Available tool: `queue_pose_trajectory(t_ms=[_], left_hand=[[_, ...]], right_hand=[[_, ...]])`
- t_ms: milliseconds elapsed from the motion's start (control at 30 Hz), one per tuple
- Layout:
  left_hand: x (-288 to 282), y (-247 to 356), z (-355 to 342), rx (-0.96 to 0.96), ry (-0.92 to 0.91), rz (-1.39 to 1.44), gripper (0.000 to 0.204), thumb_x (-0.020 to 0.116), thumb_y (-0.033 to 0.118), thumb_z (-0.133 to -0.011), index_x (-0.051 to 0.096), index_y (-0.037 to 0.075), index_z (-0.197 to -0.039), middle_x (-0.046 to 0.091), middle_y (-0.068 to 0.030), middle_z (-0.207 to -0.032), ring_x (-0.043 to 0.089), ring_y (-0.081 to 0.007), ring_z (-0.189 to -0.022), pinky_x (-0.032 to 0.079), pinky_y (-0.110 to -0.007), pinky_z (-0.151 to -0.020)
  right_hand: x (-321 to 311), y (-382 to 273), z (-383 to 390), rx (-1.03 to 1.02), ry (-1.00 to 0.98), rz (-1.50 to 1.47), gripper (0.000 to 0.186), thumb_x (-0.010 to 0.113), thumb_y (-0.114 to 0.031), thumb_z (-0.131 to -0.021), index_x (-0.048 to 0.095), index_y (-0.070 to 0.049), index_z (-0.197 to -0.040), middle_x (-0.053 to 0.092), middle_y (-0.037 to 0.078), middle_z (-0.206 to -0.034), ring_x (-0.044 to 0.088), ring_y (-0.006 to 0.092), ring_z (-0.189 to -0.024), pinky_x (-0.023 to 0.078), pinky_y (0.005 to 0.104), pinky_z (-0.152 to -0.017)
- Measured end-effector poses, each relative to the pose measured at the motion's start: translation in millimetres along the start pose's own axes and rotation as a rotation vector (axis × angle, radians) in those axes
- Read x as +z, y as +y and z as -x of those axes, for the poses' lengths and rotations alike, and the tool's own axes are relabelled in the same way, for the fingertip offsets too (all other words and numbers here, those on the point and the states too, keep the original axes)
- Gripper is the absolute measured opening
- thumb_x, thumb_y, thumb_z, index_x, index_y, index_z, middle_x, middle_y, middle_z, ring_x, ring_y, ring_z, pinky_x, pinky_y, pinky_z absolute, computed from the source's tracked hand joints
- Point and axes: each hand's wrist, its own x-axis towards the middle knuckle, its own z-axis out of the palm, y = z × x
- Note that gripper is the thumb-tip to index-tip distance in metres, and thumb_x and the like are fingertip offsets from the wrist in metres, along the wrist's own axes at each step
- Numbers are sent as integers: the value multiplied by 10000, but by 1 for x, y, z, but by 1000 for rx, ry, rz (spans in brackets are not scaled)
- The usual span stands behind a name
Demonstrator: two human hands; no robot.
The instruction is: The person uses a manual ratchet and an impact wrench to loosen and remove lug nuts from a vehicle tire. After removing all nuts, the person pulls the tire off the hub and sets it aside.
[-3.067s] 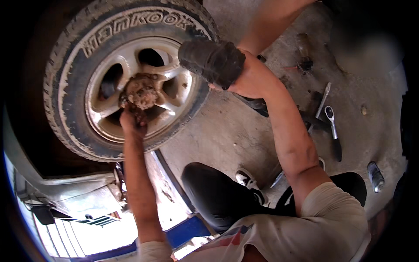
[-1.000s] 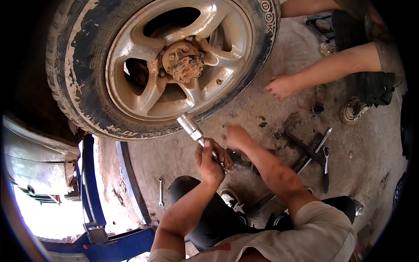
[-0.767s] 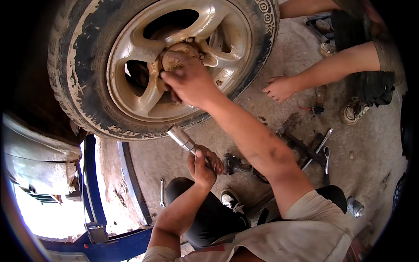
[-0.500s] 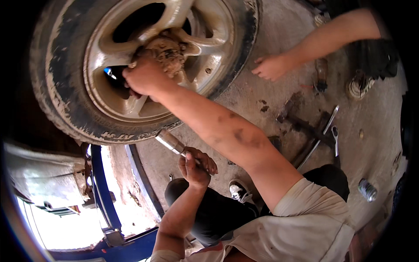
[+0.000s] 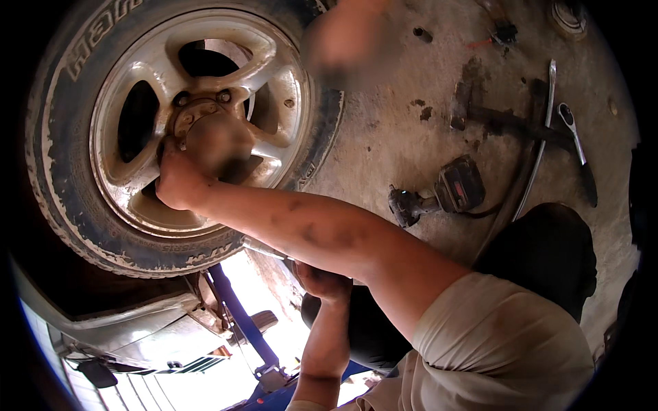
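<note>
A dirty alloy wheel point(image 5: 164, 72) with a muddy tyre point(image 5: 58, 198) fills the upper left. My right hand point(image 5: 181, 177) reaches across to the lower left of its hub point(image 5: 188, 116), fingers curled closed against the metal. What they pinch, if anything, is hidden. Two lug nuts point(image 5: 223, 96) show on the hub's upper side, while its centre is blurred. Below my right forearm, my left hand point(image 5: 322, 282) is closed round a shiny socket tool point(image 5: 264, 248), mostly hidden by that forearm. The tool's end lies close to the tyre's lower edge.
Another person's blurred hand point(image 5: 349, 41) is beside the tyre's upper right. On the concrete floor lie a cordless impact wrench point(image 5: 439, 192), a hammer point(image 5: 500, 120), a long metal bar point(image 5: 545, 130) and a ratchet point(image 5: 579, 147). A blue metal frame point(image 5: 247, 322) stands below the wheel.
The view has shifted, bringing the impact wrench out from behind my arm. My right hand is now at the hub's lower left. The other person's hand has come nearer the tyre.
</note>
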Motion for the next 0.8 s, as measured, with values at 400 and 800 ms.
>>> queue_pose_trajectory(t_ms=[400,800], left_hand=[[-1,-4,5,-119,25,300,367,388,215,-910,499,-44,-1145,540,-174,-1133,547,-269,-1000,445,-368,-859],[0,1,-3,-135,-29,393,349,565,59,-834,509,-46,-1161,562,-154,-1127,558,-268,-993,444,-365,-867]], right_hand=[[-34,-2,23,6,-55,114,781,546,-182,-704,223,199,-1305,606,261,-942,620,321,-776,480,397,-764],[-18,-2,-11,-254,-385,254,367,520,-207,-725,665,47,-947,566,283,-1089,591,367,-967,498,436,-745]])
